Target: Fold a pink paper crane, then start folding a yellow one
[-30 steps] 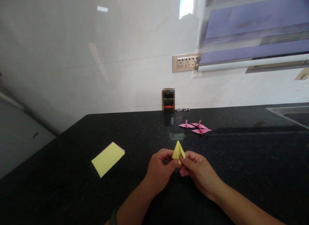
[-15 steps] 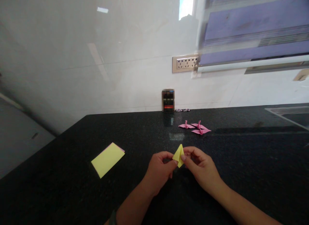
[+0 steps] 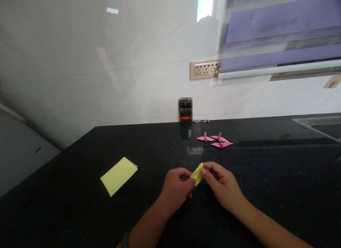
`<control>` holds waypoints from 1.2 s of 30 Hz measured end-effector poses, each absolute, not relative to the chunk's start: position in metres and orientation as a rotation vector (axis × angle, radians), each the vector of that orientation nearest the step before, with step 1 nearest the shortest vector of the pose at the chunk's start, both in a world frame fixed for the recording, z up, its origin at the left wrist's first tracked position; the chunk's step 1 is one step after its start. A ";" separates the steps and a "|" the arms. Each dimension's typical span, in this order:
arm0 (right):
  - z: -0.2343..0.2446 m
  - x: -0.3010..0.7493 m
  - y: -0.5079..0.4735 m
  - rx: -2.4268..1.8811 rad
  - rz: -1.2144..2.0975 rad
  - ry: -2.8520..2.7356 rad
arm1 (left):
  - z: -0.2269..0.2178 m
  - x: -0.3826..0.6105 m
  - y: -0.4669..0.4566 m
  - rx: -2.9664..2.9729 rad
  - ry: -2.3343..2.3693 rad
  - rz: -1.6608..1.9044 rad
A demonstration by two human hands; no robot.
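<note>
A small piece of folded yellow paper (image 3: 197, 174) is pinched between my two hands, just above the dark counter. My left hand (image 3: 178, 187) grips its lower left side with thumb and fingers. My right hand (image 3: 220, 180) holds its upper right edge, the thumb pressed on the near face. Some fingertips are hidden behind the paper. Beyond my hands lie three pink paper cranes (image 3: 221, 144), grouped close together. Off to the left rests a stack of yellow paper (image 3: 118, 177), with a pink edge showing beneath it.
A dark box-like object with a blurred front (image 3: 185, 111) stands against the wall, a beaded strand (image 3: 201, 121) beside it. Wall sockets (image 3: 204, 69) sit above. The black counter (image 3: 149, 145) runs to a metal-edged recess (image 3: 317, 126) at the right.
The folded yellow paper has changed shape: its raised point is lower and tips to the right, and it looks narrower. Both hands stay nearly in place. The cranes and stack have not moved.
</note>
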State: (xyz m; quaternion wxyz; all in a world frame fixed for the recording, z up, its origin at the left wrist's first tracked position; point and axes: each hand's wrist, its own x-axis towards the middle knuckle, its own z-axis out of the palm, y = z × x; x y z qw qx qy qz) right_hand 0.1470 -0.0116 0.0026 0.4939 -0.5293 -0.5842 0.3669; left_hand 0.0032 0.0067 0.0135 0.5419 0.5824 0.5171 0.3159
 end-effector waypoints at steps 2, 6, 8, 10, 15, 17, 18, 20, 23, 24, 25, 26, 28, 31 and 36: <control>0.004 0.147 -0.012 -1.267 0.901 -1.418 | 0.013 0.003 0.007 1.384 1.228 0.758; 0.005 0.147 -0.012 -1.254 0.906 -1.428 | 0.012 0.003 0.006 1.392 1.226 0.768; 0.004 0.147 -0.012 -1.249 0.907 -1.423 | 0.013 0.003 0.006 1.396 1.235 0.767; 0.004 0.147 -0.012 -1.260 0.896 -1.432 | 0.014 0.003 0.006 1.404 1.240 0.768; 0.005 0.149 -0.012 -1.293 0.826 -1.498 | 0.013 0.003 0.007 1.412 1.257 0.758; 0.006 0.150 -0.012 -1.303 0.814 -1.502 | 0.013 0.004 0.008 1.408 1.261 0.759; 0.005 0.150 -0.012 -1.309 0.813 -1.498 | 0.013 0.004 0.008 1.403 1.260 0.761; 0.004 0.150 -0.011 -1.316 0.826 -1.477 | 0.013 0.004 0.008 1.395 1.259 0.758; 0.001 0.150 -0.010 -1.310 0.858 -1.420 | 0.012 0.003 0.008 1.399 1.256 0.737; -0.001 0.150 -0.010 -1.308 0.865 -1.398 | 0.012 0.003 0.008 1.407 1.256 0.736; -0.003 0.151 -0.009 -1.309 0.871 -1.381 | 0.011 0.003 0.007 1.417 1.255 0.736; -0.004 0.151 -0.009 -1.311 0.876 -1.371 | 0.010 0.003 0.007 1.432 1.254 0.741; -0.007 0.152 -0.008 -1.331 0.868 -1.369 | 0.007 0.003 0.006 1.476 1.247 0.766; -0.010 0.154 -0.006 -1.375 0.825 -1.412 | 0.005 0.004 0.004 1.540 1.208 0.830; -0.006 0.155 -0.006 -1.376 0.851 -1.466 | 0.010 0.005 0.004 1.449 1.152 0.763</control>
